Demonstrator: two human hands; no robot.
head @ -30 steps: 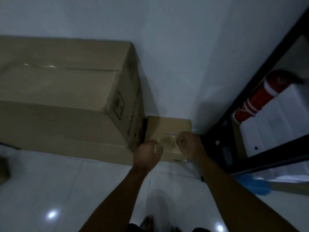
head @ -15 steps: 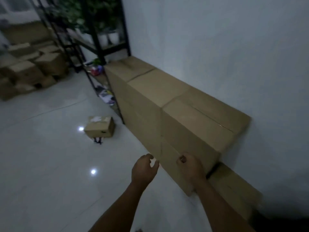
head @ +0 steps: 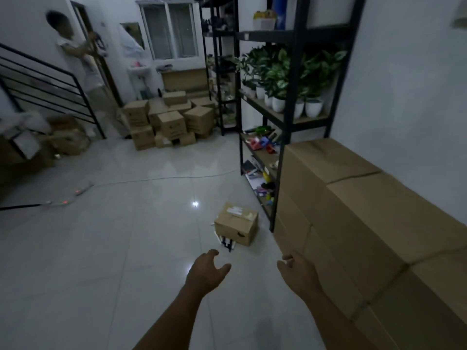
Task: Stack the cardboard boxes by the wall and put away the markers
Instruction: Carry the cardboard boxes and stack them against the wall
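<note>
Since half a second ago the view has swung up and away from the wall: both hands have left the tall box edge they were near and now hang in open air over the tiled floor point(head: 101, 261).

Left hand point(head: 206, 272): fingers loosely spread and slightly curled, holding nothing. Right hand point(head: 299, 274): fingers relaxed and partly curled, also holding nothing; it sits near the front face of the row of large cardboard boxes point(head: 366, 205) without touching it.

That row stands against the white wall point(head: 404, 84) on the right, stacked two tiers high as far as can be seen, its far end just beside a black metal shelving unit point(head: 290, 117).

One small cardboard box point(head: 237, 223) lies alone on the floor ahead of the hands, with a white label on its top. Several markers point(head: 227, 242) lie on the tiles touching or just beside its near corner; their number cannot be told.

Potted plants point(head: 290, 74) in white pots occupy the middle shelf of the unit, with mixed small items on the lower shelves. A pile of cardboard boxes point(head: 169, 120) sits against the far wall under a window point(head: 171, 31). A second person point(head: 83, 59) stands at far left by a black stair railing point(head: 50, 82). A cable point(head: 151, 180) runs across the floor.
</note>
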